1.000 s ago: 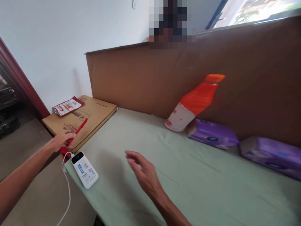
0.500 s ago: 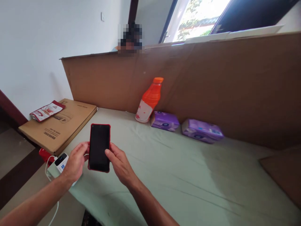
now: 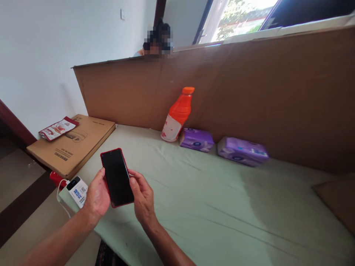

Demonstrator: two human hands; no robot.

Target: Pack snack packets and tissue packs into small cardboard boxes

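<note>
"Phone [image 3: 118, 179], just one, sits between the fingers of both hands, dark screen towards the wearer. How does it handle, would you say?"

"Fairly light and stiff, I'd guess; the glass is probably slippery and breakable. The long edges of its red case look the best hold."

"Are the fingers there?"

"Yes, gripping from both sides: the left hand [image 3: 97, 195] has its thumb at the left edge, the right hand [image 3: 142, 197] its thumb at the right. Fingers behind it are mostly hidden."

"And the count around them?"

"Just left of the left fingers, one white power bank [image 3: 79, 190], partly covered, with one cable [image 3: 58, 192]. Beyond those fingers, one flat carton [image 3: 94, 144] bearing one pouch [image 3: 58, 128]. Well beyond the right fingers, one orange bottle [image 3: 177, 116] and two purple packs [image 3: 196, 140]."
</note>
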